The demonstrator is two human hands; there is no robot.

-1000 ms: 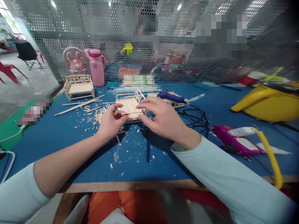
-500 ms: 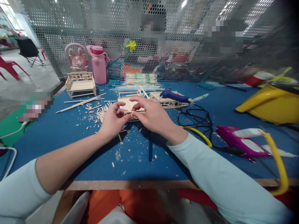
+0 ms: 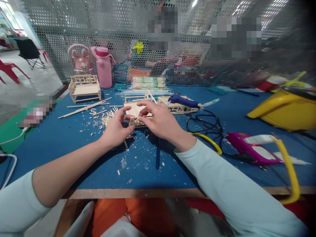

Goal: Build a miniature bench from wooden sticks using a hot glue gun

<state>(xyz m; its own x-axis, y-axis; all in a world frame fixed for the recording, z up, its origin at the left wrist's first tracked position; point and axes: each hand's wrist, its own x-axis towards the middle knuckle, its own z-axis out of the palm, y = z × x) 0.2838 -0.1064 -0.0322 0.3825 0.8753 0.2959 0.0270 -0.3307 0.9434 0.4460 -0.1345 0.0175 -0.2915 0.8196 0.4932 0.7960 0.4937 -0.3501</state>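
My right hand (image 3: 161, 121) is closed, thumb and fingers pinching a thin wooden stick (image 3: 134, 117) that lies level above the front of a small stick-built model (image 3: 134, 107). Around the left side of that model, my left hand (image 3: 115, 130) is open, its thumb apart from the bent fingers. Whether its fingertips touch the model or the stick I cannot tell. The model has a slatted flat surface and a raised frame at the back, and the hands hide part of it. Just behind my right hand, a blue glue gun (image 3: 184, 100) rests on another stick-built piece (image 3: 176, 108).
A finished-looking miniature wooden bench (image 3: 85, 89) stands back left, beside a pink bottle (image 3: 104, 70). Loose sticks (image 3: 85, 108) and cut bits (image 3: 107, 118) litter the blue tabletop (image 3: 96, 164). To the right lie a black cable (image 3: 207, 125), a purple tool (image 3: 256, 149) and a yellow container (image 3: 286, 110).
My left thumb has come away from the thin wooden stick, and the left hand has opened slightly. My right hand still pinches the stick. The view has shifted a little.
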